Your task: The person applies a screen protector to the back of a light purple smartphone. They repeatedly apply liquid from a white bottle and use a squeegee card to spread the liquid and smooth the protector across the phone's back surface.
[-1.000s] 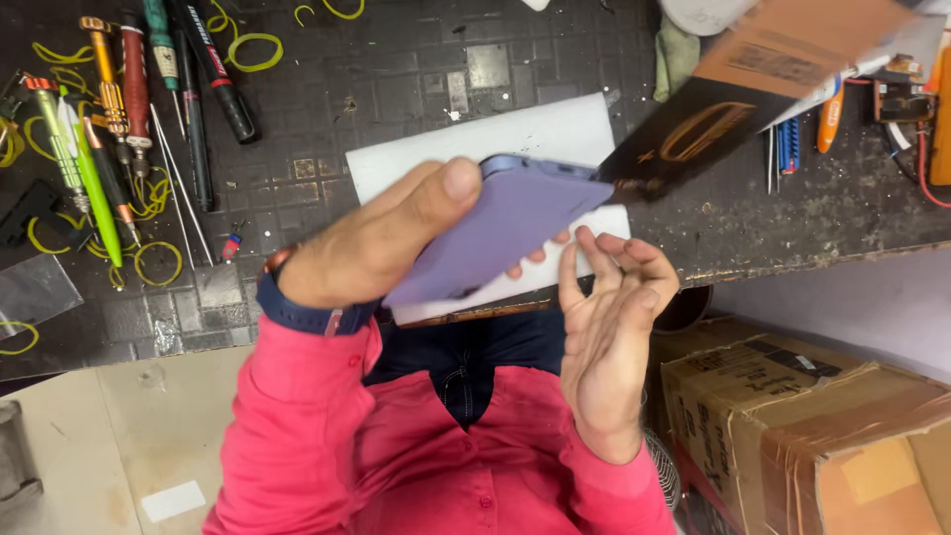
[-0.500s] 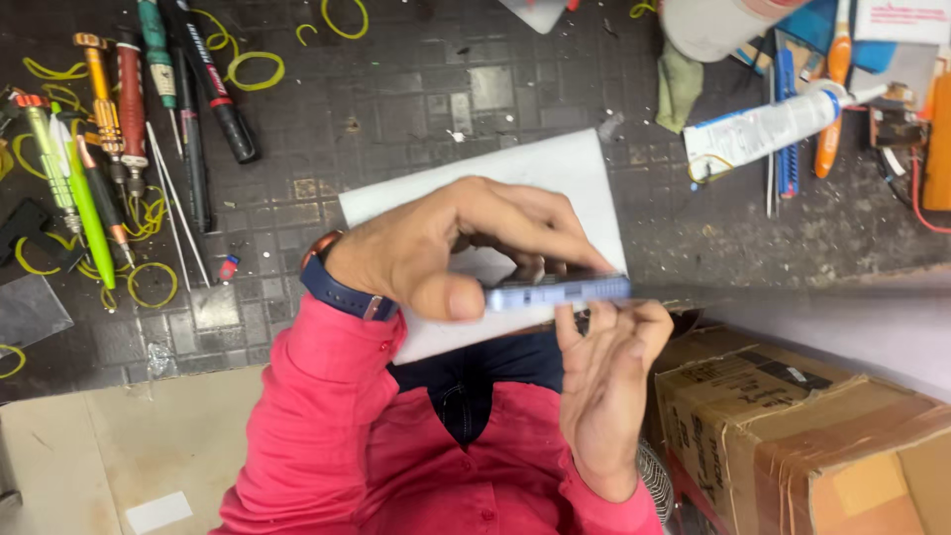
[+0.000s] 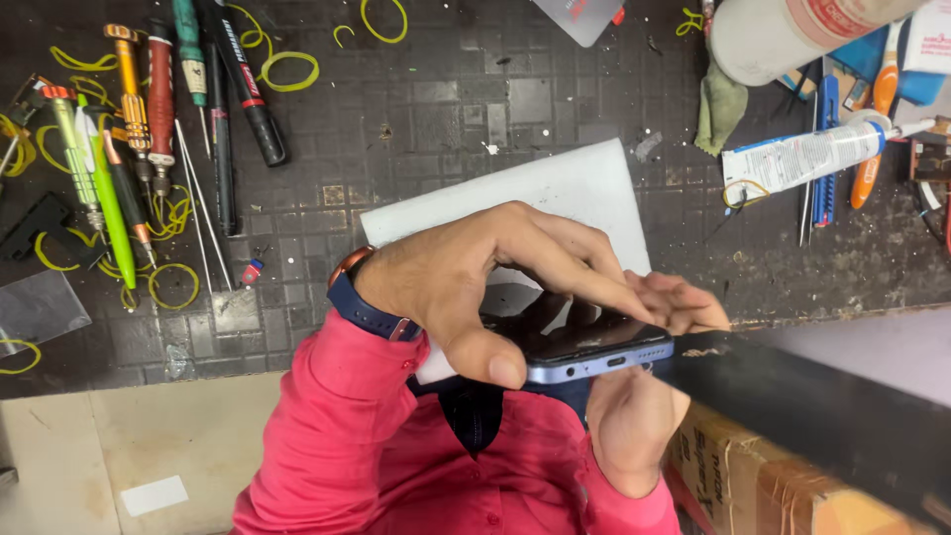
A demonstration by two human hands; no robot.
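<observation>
I hold a light blue smartphone (image 3: pixel 594 349) in front of my chest, level, dark screen up, the edge with the charging port towards me. My left hand (image 3: pixel 475 277), a dark blue watch on its wrist, grips the phone from above: thumb on the near edge, fingers over the screen. My right hand (image 3: pixel 644 396) comes up from below and supports the phone's right end, fingers reaching past its far side. A white foam pad (image 3: pixel 555 188) lies on the dark gridded work mat (image 3: pixel 446 99) just beyond the hands.
Screwdrivers (image 3: pixel 158 99), tweezers and yellow rubber bands (image 3: pixel 287 69) lie at the mat's left. At the right are a glue tube (image 3: pixel 802 154), a white container (image 3: pixel 773 35) and a green cloth (image 3: pixel 718 109). A cardboard box (image 3: pixel 753 485) stands below the bench edge.
The phone has turned from its pale back tilted at me, through edge-on, to lying level with the screen up. My left hand's fingers have moved over the screen.
</observation>
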